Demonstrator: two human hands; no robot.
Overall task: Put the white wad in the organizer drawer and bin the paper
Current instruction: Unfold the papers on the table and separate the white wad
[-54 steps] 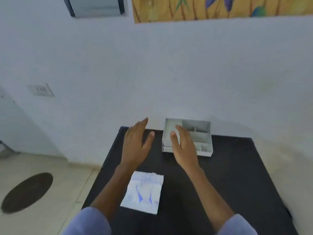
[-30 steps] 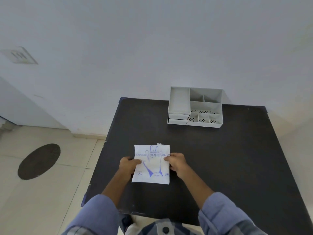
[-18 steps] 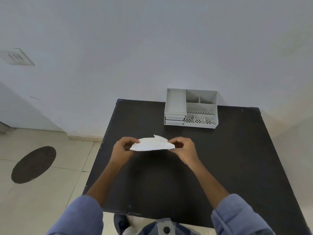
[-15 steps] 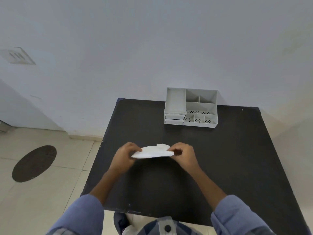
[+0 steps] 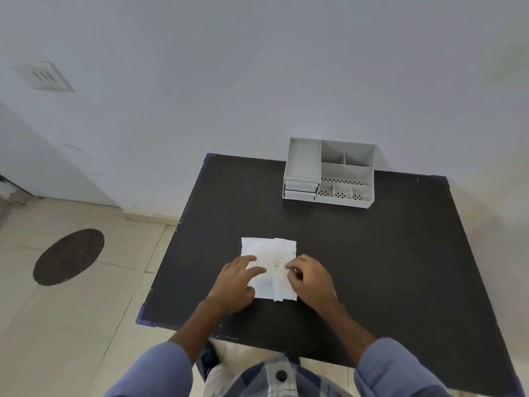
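Observation:
A white paper packet (image 5: 272, 253) lies flat on the black table (image 5: 378, 267), plain seamed side up, near the front left. My left hand (image 5: 234, 282) rests on its left edge, fingers spread on top and thumb at the lower edge. My right hand (image 5: 309, 279) has its fingers curled onto the packet's right half, near the middle seam. The grey organizer (image 5: 347, 174) stands at the table's far edge against the wall; its two small drawers (image 5: 300, 190) at the front left are closed. I see no loose white wad.
The table's left edge drops to a tiled floor with a dark round mat (image 5: 68, 256). A white wall rises just behind the organizer, with a switch plate (image 5: 43, 77) at the upper left. No bin is in view.
The packet was picked up off the table with both hands, turned over, and laid back down with its printed side hidden. Both hands stayed on it.

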